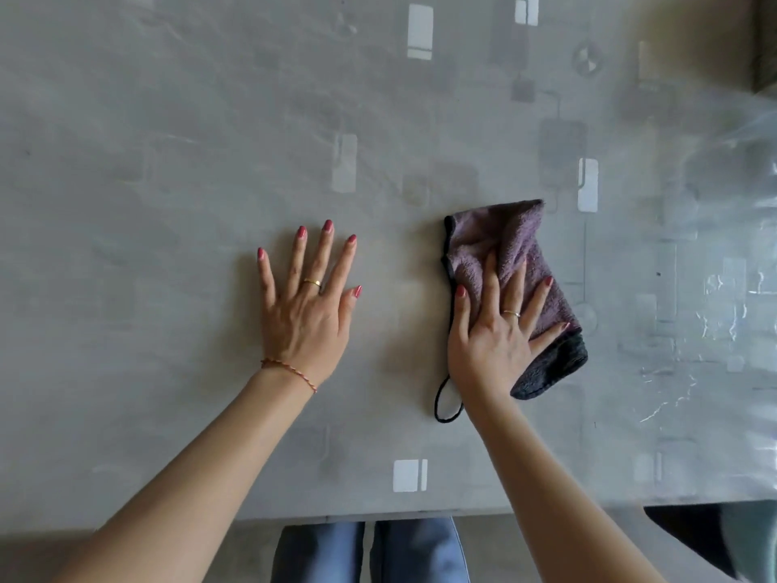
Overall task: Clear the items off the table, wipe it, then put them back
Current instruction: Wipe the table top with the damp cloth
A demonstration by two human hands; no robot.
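A grey table with a glossy patterned cover fills the view. My right hand presses flat with spread fingers on a folded purple and dark grey cloth right of centre; the cloth's black loop lies by my wrist. My left hand rests flat on the bare table surface to the left of the cloth, fingers spread, holding nothing.
The table's near edge runs across the bottom, with my legs in blue jeans below it. A dark object stands at the far right corner. Clear plastic wrinkles along the right side.
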